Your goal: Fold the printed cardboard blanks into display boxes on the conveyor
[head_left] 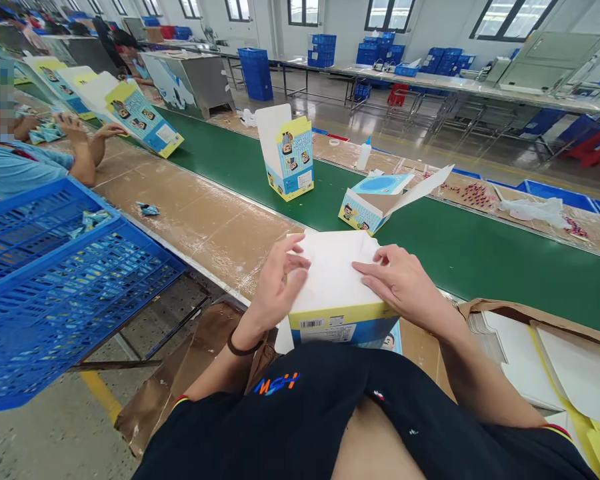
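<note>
In front of my body is a printed cardboard box (335, 287), with its white flap side up and a yellow and blue printed side with a barcode facing me. My left hand (281, 280) grips its left edge, fingers bent and thumb lying on the white surface. From the right, my right hand (397, 280) holds the other edge, its index finger reaching over the white flap. On the green conveyor belt (220, 163) beyond, one box (293, 160) stands upright with its flap raised. Another box (373, 203) lies tilted, its flap open to the right.
A blue plastic crate (80, 293) with small packets stands at left. Flat white cartons (525, 353) lie at right. A glue bottle (364, 155) stands across the belt. A co-worker (25, 153) sits at far left, one hand near another box (147, 120).
</note>
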`<state>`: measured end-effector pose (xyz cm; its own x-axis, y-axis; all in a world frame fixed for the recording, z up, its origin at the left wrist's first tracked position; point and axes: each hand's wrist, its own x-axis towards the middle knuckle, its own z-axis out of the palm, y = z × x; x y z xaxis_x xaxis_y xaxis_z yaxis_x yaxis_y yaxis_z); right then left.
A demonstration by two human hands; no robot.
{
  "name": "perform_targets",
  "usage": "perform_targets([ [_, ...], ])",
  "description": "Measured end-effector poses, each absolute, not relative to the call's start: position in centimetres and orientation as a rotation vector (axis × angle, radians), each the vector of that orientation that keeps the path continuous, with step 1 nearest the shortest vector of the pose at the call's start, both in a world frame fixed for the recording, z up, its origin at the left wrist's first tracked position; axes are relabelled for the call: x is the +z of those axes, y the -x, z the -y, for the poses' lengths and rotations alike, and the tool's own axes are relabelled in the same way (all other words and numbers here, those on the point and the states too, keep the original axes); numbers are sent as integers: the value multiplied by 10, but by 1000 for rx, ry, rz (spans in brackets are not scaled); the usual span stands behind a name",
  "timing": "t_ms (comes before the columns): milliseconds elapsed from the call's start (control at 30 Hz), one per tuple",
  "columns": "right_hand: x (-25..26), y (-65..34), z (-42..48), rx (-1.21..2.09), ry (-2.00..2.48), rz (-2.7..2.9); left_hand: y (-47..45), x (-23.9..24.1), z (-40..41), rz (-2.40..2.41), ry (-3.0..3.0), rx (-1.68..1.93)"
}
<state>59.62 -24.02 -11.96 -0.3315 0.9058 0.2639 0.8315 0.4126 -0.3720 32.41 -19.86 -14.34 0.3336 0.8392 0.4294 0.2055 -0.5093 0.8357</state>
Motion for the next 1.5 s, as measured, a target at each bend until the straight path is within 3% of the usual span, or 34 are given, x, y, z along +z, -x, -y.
perform_targets([
  [67,-122,-598,237,220,1416,2328,-322,-144,204,-931,-2161,1057],
  [200,-128,-602,231,501,1280,2448,-320,-141,211,-922,-2406,672],
  [400,-135,-602,231,718,1295,2417,-325,-140,216,-910,-2424,612],
  [700,-190,-634,224,1003,1311,1271,-314,-179,199,-1101,-1646,1111],
  [900,-270,-620,230,1768,1401,769,-316,-208,191,-1051,-1312,1007],
  [1000,-296,-605,243,1971,1257,549,-319,-214,192,-1055,-1257,944],
  [1267,-283,-582,227,1905,904,337,-337,-244,182,-1142,-1425,944],
  [1500,-244,-586,203,1722,1077,610,-325,-246,185,-1212,-1482,1204],
])
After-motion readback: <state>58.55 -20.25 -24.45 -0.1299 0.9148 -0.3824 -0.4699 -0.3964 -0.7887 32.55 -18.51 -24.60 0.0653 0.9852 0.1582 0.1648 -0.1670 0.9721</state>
